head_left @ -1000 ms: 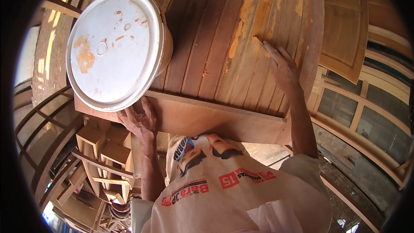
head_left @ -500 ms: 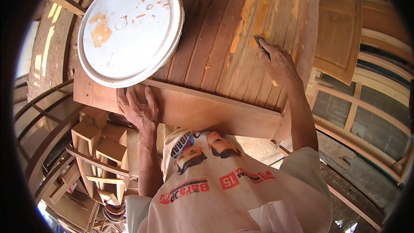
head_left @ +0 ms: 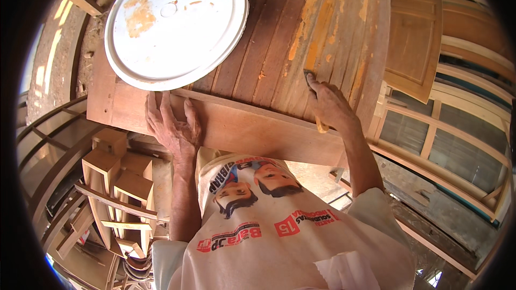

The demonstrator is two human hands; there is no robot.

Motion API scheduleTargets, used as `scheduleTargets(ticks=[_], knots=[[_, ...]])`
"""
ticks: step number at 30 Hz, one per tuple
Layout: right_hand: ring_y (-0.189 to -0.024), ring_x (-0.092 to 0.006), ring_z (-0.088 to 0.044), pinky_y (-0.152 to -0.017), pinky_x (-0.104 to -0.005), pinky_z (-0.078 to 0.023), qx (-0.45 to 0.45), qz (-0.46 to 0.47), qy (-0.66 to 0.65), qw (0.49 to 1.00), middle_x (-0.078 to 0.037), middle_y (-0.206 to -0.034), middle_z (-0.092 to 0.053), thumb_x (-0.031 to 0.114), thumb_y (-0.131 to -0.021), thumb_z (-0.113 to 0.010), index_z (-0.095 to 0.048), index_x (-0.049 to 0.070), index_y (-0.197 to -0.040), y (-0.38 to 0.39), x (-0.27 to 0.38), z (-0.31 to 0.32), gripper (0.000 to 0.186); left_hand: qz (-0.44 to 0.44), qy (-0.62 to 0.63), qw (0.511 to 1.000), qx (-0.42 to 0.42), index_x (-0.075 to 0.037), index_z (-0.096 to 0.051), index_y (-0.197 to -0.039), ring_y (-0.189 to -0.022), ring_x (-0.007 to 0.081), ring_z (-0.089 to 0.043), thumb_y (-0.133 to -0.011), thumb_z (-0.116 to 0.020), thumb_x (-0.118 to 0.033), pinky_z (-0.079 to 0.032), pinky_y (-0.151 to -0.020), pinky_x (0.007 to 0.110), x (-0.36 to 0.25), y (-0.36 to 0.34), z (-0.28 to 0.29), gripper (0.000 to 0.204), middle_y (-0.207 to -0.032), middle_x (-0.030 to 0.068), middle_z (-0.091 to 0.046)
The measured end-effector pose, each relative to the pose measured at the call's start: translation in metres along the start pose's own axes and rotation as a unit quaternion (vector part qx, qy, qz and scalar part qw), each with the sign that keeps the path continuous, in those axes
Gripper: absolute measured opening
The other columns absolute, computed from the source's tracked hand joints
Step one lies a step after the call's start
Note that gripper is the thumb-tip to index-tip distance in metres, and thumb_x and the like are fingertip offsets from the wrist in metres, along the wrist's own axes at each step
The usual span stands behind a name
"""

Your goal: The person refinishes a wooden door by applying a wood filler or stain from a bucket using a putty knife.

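A wooden panel of dark, grooved boards (head_left: 258, 48) lies in front of me, with orange filler (head_left: 322, 32) smeared in streaks along its right half. My right hand (head_left: 330, 102) is closed round a putty knife (head_left: 321, 124). The knife's dark blade meets the boards at the lower end of a filler streak, and its yellowish handle end shows under the palm. My left hand (head_left: 173, 123) lies on the panel's pale front rail (head_left: 258, 134), fingers stretched out. Its fingertips reach the rim of a round white lid (head_left: 177, 32) stained with dried filler.
A panelled wooden door (head_left: 411, 32) stands to the right of the panel, beside several wooden frames (head_left: 430, 129). Box-like wooden pieces (head_left: 118, 177) are stacked at the lower left. Curved wooden bars (head_left: 54, 166) rise at the far left.
My right hand has drawn the putty knife nearer to me and a little left along the boards. The white lid appears farther right and higher in view. My left hand stays on the rail.
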State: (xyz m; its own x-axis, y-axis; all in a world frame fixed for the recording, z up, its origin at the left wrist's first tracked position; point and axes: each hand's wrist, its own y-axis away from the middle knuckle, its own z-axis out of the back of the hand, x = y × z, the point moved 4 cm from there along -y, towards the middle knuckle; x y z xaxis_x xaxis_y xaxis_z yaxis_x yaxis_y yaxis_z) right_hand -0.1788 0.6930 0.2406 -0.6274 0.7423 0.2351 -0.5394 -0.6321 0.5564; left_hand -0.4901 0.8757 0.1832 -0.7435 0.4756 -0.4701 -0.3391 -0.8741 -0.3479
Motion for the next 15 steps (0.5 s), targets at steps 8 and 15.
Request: scheduleTargets(ticks=[8,15], knots=[[-0.093,-0.0397,-0.073,-0.083,-0.0539,-0.056,0.021,0.063,-0.03,0.997,-0.027,-0.104,-0.073,0.023,-0.108,-0.055,-0.058,0.001,-0.148,0.059,0.004,-0.021,0.046,-0.002,0.006,1.0,0.004,-0.009,-0.063,-0.142,-0.144,0.0395,-0.045,-0.094,-0.075,-0.028,-0.032,-0.119,0.057,0.0,0.0,0.001,0.053,-0.154,0.02,-0.049],[-0.074,-0.019,-0.066,-0.074,-0.0385,-0.053,-0.029,0.013,-0.022,0.999,-0.011,-0.086,-0.071,0.021,-0.106,-0.058,-0.067,0.004,-0.14,-0.036,-0.003,0.066,0.039,-0.013,-0.002,1.0,0.0,-0.008,-0.064,-0.143,-0.144,0.0392,-0.045,-0.094,-0.074,-0.028,-0.032,-0.119,0.056,0.0,-0.001,0.001,0.054,-0.154,0.0205,-0.05]])
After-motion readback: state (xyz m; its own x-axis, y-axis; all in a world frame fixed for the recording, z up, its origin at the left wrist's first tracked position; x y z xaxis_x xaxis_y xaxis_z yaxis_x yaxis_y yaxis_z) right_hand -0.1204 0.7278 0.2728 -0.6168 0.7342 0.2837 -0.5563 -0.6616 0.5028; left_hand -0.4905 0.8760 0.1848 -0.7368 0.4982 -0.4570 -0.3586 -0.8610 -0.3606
